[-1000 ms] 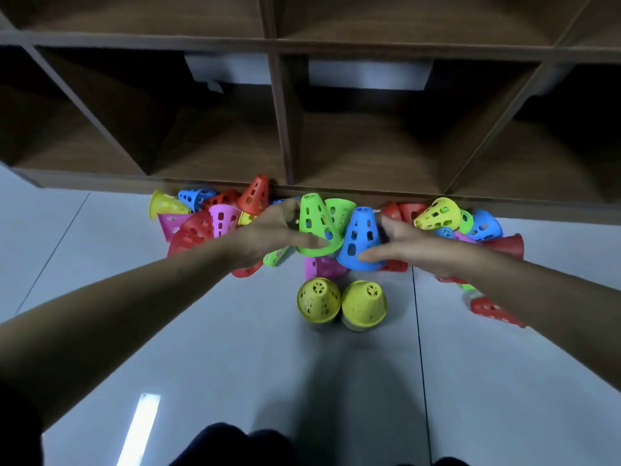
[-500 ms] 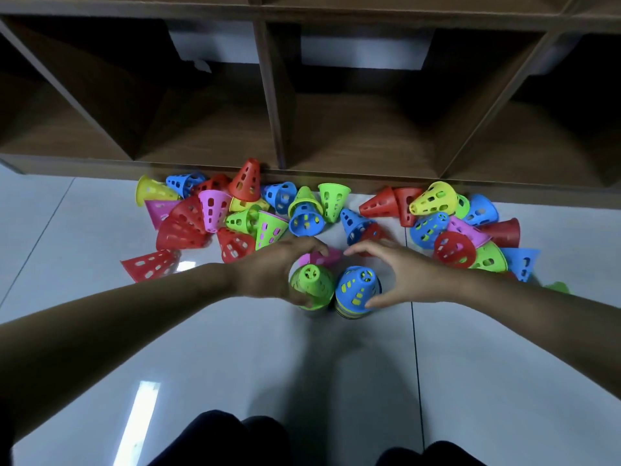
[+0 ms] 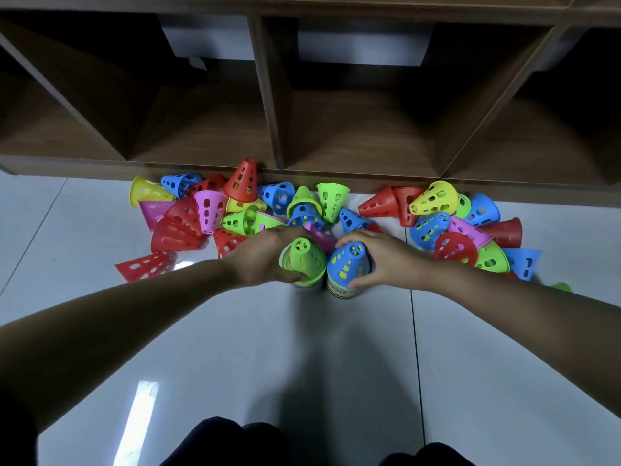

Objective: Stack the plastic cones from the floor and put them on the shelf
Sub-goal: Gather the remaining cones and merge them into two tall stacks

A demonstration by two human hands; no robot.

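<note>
Lowered from the pile (image 3: 215,210) beyond, a green cone (image 3: 304,256) is gripped by the left hand (image 3: 260,258), a blue cone (image 3: 347,265) by the right hand (image 3: 386,260).

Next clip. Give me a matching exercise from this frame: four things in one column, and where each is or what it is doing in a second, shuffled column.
1. left hand
2. right hand
3. upright red cone
4. far-left red cone

a. lies on its side on the floor, at the pile's left edge
b. grips the blue-topped stack
c. stands at the foot of the shelf
d. grips the green-topped stack

Pairs: 1-d, 2-b, 3-c, 4-a.
</note>
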